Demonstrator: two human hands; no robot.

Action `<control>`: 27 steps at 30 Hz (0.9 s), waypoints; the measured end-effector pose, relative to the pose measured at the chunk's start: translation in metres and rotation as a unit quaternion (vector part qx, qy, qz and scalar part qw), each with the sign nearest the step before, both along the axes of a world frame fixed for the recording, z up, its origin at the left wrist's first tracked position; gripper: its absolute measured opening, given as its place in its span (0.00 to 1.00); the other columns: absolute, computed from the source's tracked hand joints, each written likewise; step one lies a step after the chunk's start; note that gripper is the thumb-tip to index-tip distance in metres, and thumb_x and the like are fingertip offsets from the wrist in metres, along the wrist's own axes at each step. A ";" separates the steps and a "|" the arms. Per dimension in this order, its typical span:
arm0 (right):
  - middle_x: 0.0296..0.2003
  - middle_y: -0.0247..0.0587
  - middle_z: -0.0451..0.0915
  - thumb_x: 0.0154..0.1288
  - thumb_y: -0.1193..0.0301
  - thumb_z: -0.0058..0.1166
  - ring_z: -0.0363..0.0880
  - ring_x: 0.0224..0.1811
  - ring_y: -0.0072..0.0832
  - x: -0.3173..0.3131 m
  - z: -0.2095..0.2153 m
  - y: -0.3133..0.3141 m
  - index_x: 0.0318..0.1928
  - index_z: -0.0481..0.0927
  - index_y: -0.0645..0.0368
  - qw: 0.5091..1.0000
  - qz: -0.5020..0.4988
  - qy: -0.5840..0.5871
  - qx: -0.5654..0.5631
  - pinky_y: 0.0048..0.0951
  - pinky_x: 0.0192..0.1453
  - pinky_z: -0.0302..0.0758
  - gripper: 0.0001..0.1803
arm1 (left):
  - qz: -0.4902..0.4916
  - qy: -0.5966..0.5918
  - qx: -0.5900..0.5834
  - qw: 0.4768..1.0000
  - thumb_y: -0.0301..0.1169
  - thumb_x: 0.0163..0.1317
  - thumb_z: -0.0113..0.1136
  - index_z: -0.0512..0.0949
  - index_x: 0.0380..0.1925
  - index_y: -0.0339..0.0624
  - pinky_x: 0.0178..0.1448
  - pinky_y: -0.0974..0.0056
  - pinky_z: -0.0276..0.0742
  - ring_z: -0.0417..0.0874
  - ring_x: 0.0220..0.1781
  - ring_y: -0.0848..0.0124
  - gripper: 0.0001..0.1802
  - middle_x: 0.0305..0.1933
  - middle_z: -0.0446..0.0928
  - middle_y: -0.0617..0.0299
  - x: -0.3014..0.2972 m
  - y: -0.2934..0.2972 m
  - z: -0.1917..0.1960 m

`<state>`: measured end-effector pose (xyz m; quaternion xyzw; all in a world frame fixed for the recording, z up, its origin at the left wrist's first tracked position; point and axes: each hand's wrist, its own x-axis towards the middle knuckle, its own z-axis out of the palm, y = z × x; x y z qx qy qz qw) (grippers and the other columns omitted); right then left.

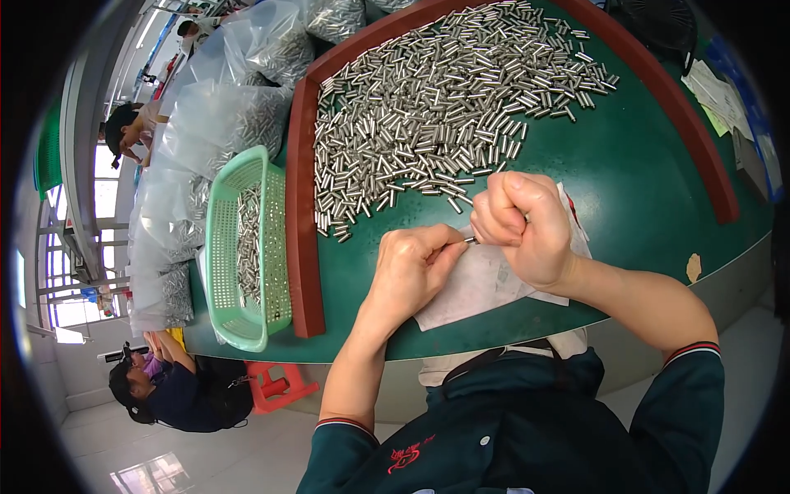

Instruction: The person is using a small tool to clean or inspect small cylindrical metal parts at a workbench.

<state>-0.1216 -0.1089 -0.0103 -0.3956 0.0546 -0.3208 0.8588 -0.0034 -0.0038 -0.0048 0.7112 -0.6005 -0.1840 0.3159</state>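
A small shiny metal cylinder pin (471,240) sits between the two hands, just above a white sheet of paper (481,284) that lies on the green surface (642,181). Only a short silvery tip of the pin shows; the rest is hidden by fingers, so its full length cannot be told. Its long axis seems to run roughly left to right, from one hand to the other. The left hand (411,272) has its fingers curled and pressed together, with the thumb and forefinger tips pinching the pin's left end. The right hand (522,222) is closed in a loose fist, its fingertips gripping the pin's right end, thumb on top. Beyond the hands, a broad heap of like short metal cylinders (444,107) spreads over the surface, its nearest pieces just beside the right hand's knuckles. A reddish-brown raised rim (303,247) borders the surface on the left and curves round the far side. Outside it, touching the rim, stands a light green perforated plastic basket (239,247) with more cylinders in it. Further left lie clear plastic bags (222,123) of the same parts. A red plastic stool (276,385) stands on the floor below, near a crouching person (169,391).
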 end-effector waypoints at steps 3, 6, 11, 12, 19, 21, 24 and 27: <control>0.08 0.28 0.52 0.63 0.64 0.30 0.44 0.12 0.17 0.001 0.000 0.004 0.12 0.53 0.54 0.999 -0.007 0.017 -0.034 0.22 0.17 0.46 0.21 | 0.015 0.005 0.020 1.000 0.23 0.45 0.59 0.75 0.20 0.37 0.20 0.63 0.65 0.71 0.14 0.62 0.03 0.13 0.69 0.55 -0.002 0.000 0.002; 0.08 0.28 0.52 0.62 0.64 0.31 0.44 0.12 0.17 0.003 0.004 0.004 0.12 0.53 0.54 0.999 -0.014 0.020 -0.049 0.22 0.18 0.46 0.21 | 0.016 0.002 0.034 0.999 0.24 0.45 0.59 0.75 0.20 0.37 0.20 0.63 0.65 0.71 0.14 0.62 0.03 0.12 0.69 0.55 -0.002 0.000 0.007; 0.08 0.27 0.51 0.63 0.63 0.31 0.44 0.12 0.17 -0.002 0.005 0.000 0.12 0.53 0.54 0.999 -0.008 0.012 -0.048 0.22 0.18 0.46 0.22 | 0.087 0.158 0.028 0.983 0.25 0.50 0.58 0.74 0.21 0.35 0.21 0.74 0.62 0.66 0.15 0.79 0.05 0.14 0.69 0.67 0.002 0.003 0.012; 0.08 0.27 0.51 0.63 0.63 0.31 0.44 0.12 0.17 -0.004 0.005 -0.001 0.12 0.53 0.54 0.998 -0.010 0.006 -0.055 0.22 0.18 0.46 0.22 | 0.091 0.292 -0.022 0.952 0.26 0.54 0.56 0.73 0.23 0.36 0.23 0.78 0.57 0.62 0.21 0.85 0.05 0.19 0.67 0.71 0.006 0.002 0.010; 0.09 0.27 0.52 0.62 0.67 0.31 0.46 0.13 0.15 -0.005 0.003 -0.002 0.12 0.53 0.56 0.999 -0.003 0.020 -0.040 0.20 0.18 0.45 0.20 | 0.065 0.735 -0.013 0.675 0.29 0.59 0.51 0.71 0.34 0.39 0.21 0.80 0.54 0.57 0.19 0.85 0.06 0.28 0.70 0.61 0.031 0.004 0.001; 0.09 0.27 0.52 0.62 0.67 0.31 0.46 0.13 0.15 -0.003 0.004 -0.002 0.12 0.53 0.56 0.999 -0.001 0.017 -0.034 0.20 0.18 0.45 0.20 | 0.090 0.730 -0.003 0.678 0.29 0.59 0.51 0.71 0.37 0.37 0.21 0.80 0.55 0.58 0.19 0.85 0.08 0.29 0.71 0.61 0.033 0.005 0.002; 0.08 0.27 0.52 0.61 0.66 0.31 0.45 0.12 0.15 -0.003 0.005 -0.004 0.12 0.53 0.55 1.000 -0.004 0.018 -0.021 0.20 0.18 0.45 0.20 | 0.088 0.735 -0.001 0.673 0.28 0.58 0.51 0.71 0.38 0.37 0.21 0.80 0.55 0.59 0.19 0.85 0.09 0.29 0.72 0.61 0.034 0.004 0.002; 0.08 0.27 0.51 0.62 0.65 0.31 0.44 0.12 0.16 -0.003 0.005 -0.006 0.12 0.53 0.54 0.999 -0.009 0.022 -0.025 0.21 0.17 0.45 0.21 | 0.102 0.736 -0.008 0.669 0.29 0.58 0.49 0.71 0.36 0.37 0.22 0.79 0.56 0.60 0.20 0.83 0.08 0.29 0.72 0.61 0.031 0.002 0.004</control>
